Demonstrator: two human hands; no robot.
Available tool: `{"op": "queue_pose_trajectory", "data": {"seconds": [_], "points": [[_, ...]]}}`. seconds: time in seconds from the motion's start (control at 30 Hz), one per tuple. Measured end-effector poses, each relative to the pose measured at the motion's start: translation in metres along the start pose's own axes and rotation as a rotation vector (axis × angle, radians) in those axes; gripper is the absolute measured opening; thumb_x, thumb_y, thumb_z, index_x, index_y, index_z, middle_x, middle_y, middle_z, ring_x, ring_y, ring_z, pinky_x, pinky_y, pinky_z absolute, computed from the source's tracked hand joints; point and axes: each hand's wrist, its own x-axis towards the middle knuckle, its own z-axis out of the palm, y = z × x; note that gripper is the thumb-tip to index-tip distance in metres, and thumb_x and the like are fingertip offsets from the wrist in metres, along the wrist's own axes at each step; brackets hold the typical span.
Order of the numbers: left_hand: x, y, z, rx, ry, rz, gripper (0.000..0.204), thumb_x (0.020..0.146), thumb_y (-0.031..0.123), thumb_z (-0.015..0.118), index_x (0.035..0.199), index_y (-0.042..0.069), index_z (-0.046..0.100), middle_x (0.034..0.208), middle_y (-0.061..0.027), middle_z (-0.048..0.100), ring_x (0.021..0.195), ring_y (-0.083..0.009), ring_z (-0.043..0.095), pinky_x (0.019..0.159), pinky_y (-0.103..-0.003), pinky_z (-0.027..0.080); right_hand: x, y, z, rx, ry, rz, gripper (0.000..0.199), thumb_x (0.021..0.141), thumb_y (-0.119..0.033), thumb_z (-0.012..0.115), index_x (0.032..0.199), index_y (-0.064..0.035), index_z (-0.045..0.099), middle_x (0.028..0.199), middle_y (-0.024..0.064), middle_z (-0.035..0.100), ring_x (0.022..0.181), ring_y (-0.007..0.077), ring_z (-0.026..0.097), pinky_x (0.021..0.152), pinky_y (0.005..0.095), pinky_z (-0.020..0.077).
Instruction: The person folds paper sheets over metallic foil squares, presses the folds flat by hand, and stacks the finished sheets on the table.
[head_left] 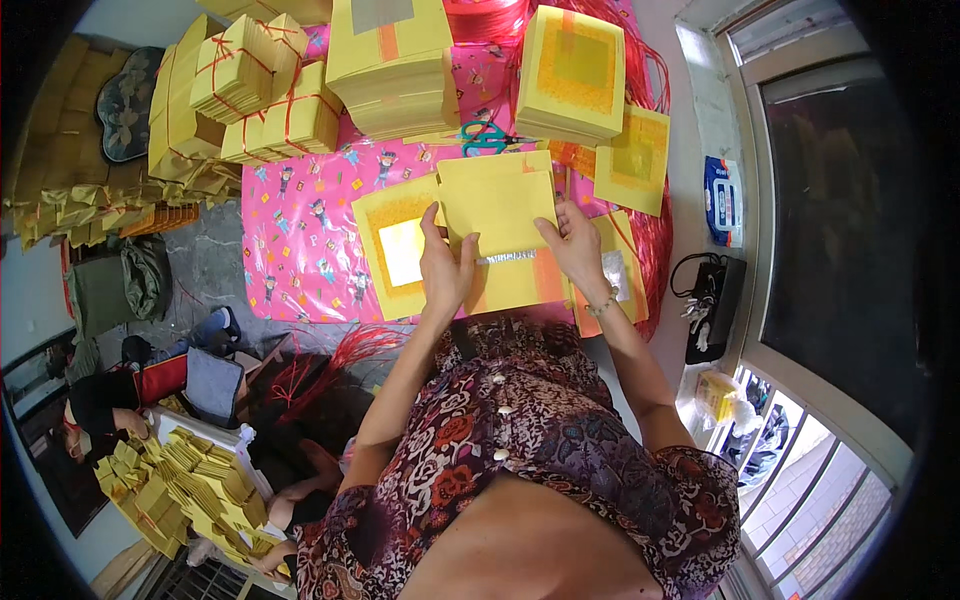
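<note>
A plain yellow paper sheet (498,205) lies between my hands, over a larger yellow sheet (515,290) with a silver strip across it. My left hand (447,262) holds the left side of the paper, thumb on top. My right hand (578,250) pinches the right edge between thumb and fingers. Left of the paper lies a yellow sheet with a bright silvery square (402,252), partly covered. Further printed sheets (618,278) sit beneath and beside my right hand. Teal-handled scissors (484,137) rest just beyond the paper.
A pink patterned cover (300,240) spreads over the table. Tall yellow paper stacks (392,90) and string-tied bundles (232,75) stand at the back. Red strings (655,230) hang along the right edge. At lower left, another person's arms (290,500) are near a box of folded yellow paper (200,470).
</note>
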Motion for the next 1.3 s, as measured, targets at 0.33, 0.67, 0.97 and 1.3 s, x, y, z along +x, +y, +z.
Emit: {"op": "queue_pose_trajectory", "data": {"seconds": [0.33, 0.67, 0.97, 1.3], "points": [[0.003, 0.006, 0.003, 0.219, 0.006, 0.113, 0.04, 0.088, 0.015, 0.07, 0.121, 0.008, 0.05, 0.103, -0.0208, 0.052, 0.084, -0.0417, 0.06, 0.071, -0.048, 0.05, 0.005, 0.006, 0.003, -0.126, 0.004, 0.012, 0.028, 0.085, -0.023, 0.074, 0.087, -0.0025, 0.054, 0.067, 0.0085, 0.054, 0.059, 0.0235, 0.055, 0.057, 0.0394, 0.0437], [0.008, 0.006, 0.011, 0.387, -0.074, 0.336, 0.015, 0.086, 0.004, 0.063, 0.1, 0.006, 0.06, 0.092, -0.015, 0.055, 0.08, -0.037, 0.062, 0.066, -0.047, 0.051, 0.005, -0.002, 0.002, -0.22, 0.019, -0.013, 0.031, 0.084, -0.025, 0.073, 0.085, -0.0036, 0.051, 0.068, 0.0097, 0.051, 0.061, 0.0277, 0.054, 0.058, 0.0421, 0.0432], [0.008, 0.015, 0.01, 0.299, -0.155, 0.445, 0.029, 0.082, 0.013, 0.071, 0.106, 0.004, 0.058, 0.097, -0.0162, 0.055, 0.083, -0.0362, 0.061, 0.07, -0.045, 0.051, 0.006, -0.005, -0.003, -0.191, -0.037, 0.014, 0.032, 0.084, -0.027, 0.074, 0.088, -0.004, 0.052, 0.072, 0.01, 0.054, 0.066, 0.0279, 0.057, 0.061, 0.0421, 0.0443], [0.004, 0.006, 0.015, 0.311, -0.126, 0.45, 0.036, 0.081, 0.015, 0.075, 0.111, 0.005, 0.059, 0.098, -0.0174, 0.056, 0.085, -0.0377, 0.061, 0.072, -0.045, 0.051, -0.023, -0.026, 0.011, -0.446, -0.045, -0.557, 0.016, 0.086, -0.013, 0.068, 0.09, -0.0064, 0.054, 0.083, 0.0093, 0.057, 0.084, 0.0316, 0.059, 0.074, 0.0438, 0.0469]]}}
